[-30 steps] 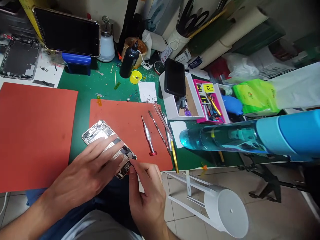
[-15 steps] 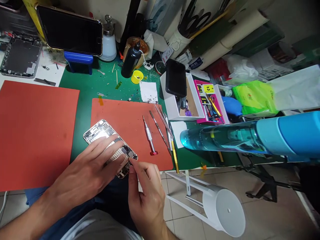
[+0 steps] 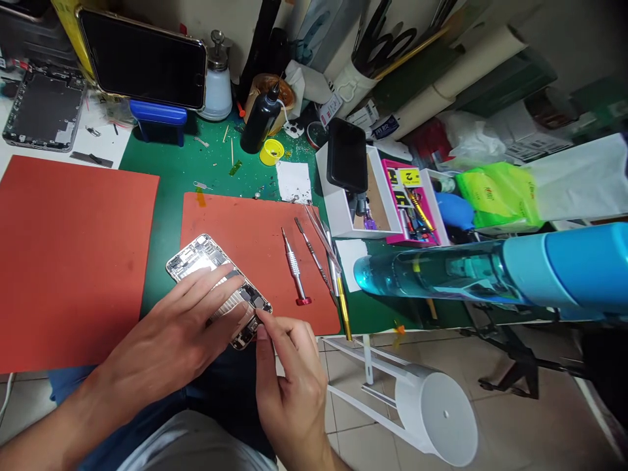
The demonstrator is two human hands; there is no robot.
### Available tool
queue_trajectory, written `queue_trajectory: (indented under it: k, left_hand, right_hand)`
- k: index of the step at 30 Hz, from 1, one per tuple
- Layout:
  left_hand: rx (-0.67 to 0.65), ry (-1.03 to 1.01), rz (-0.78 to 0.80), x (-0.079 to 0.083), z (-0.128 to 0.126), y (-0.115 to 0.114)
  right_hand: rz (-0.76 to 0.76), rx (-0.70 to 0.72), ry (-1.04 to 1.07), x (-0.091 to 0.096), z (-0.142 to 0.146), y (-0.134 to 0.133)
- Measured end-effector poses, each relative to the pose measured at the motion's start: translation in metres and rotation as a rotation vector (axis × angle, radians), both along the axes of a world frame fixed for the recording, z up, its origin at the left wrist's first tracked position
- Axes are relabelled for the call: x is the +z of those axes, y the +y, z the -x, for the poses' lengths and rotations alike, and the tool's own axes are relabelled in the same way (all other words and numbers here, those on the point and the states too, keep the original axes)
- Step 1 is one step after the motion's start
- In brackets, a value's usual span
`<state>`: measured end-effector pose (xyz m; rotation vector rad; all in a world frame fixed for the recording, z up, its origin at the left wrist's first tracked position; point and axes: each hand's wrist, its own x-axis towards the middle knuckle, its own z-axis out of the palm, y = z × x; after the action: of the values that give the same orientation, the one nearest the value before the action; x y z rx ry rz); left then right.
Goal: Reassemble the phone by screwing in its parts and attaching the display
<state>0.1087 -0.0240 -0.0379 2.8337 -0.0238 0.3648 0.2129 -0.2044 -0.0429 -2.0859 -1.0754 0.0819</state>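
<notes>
**Right fingertips close in on the phone's corner**

Since the earlier frame, the right hand [image 3: 289,383] has drawn up, its thumb and forefinger now closer together at the lower corner of the opened smartphone [image 3: 202,256], and the whole bench sits slightly further right in view. The phone itself lies in much the same place, tilted at an angle with its circuit board exposed, on the smaller orange-red silicone mat [image 3: 255,226], near that mat's lower left edge.

The left hand [image 3: 164,330] lies across the phone with its fingers [image 3: 209,288] extended and resting on the board, pressing it flat rather than clenching it. The right hand's fingers are curled into a pinch; whether they grip a tiny part or only touch the corner is too small to tell.

To the right on the same mat lie a red-capped precision screwdriver [image 3: 294,268] and a slim metal pry tool [image 3: 311,256], with tweezers [image 3: 324,245] at the mat's edge. Beyond, on the green bench mat [image 3: 167,176], stand a black dropper bottle [image 3: 260,127] and a yellow cap [image 3: 271,152]. A larger orange-red mat [image 3: 73,261] lies to the left.
</notes>
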Motion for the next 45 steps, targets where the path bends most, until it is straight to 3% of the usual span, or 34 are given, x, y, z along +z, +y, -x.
queue_trajectory:
  k: [11,23,36,42,45]
  left_hand:
    - [-0.003,0.037,0.019,-0.002,0.001,0.000]
    - [-0.001,-0.006,0.053,-0.004,0.000,0.001]
    - [-0.014,-0.011,0.064,0.000,-0.002,0.002]
    - [0.005,-0.014,0.101,0.000,-0.001,0.001]
    - [0.018,0.009,0.099,-0.003,0.000,0.002]
  right_hand:
    - [0.049,0.000,-0.112,0.000,0.007,0.001]
    - [0.063,-0.048,0.121,0.006,0.002,0.000]
    - [0.056,-0.044,0.158,0.010,-0.004,-0.001]
    - [-0.007,-0.166,0.030,0.026,-0.024,-0.007]
    - [0.026,-0.228,-0.097,0.024,-0.043,-0.003]
